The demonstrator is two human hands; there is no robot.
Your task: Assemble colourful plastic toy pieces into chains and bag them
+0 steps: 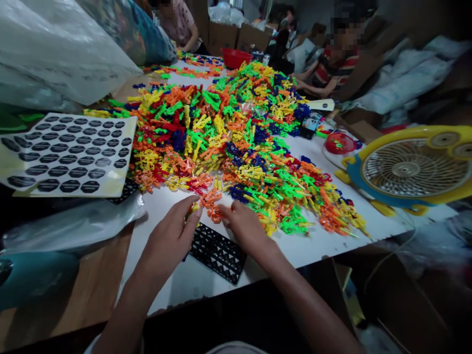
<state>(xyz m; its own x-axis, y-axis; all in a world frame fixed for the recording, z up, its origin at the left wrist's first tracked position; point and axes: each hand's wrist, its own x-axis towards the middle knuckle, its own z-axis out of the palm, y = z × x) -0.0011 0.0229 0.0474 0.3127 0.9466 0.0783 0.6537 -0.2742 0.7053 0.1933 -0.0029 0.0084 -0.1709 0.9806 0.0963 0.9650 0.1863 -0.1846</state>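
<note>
My left hand is closed, thumb against fingers, around small plastic pieces; a bit of yellow shows in the grip, the rest being hidden. Opposite it, my right hand has its fingers curled together at an orange plastic toy piece, seemingly pinching its edge. Below both hands a black grid tray lies slanted on the white tabletop. Just beyond my fingers begins a large heap of small plastic toy pieces in orange, green, yellow, red and blue.
A sheet of black octagonal stickers lies at left, near clear plastic bags. At right stand a yellow and blue fan and a small red bowl. A red basin is at the back. Two people sit across the table.
</note>
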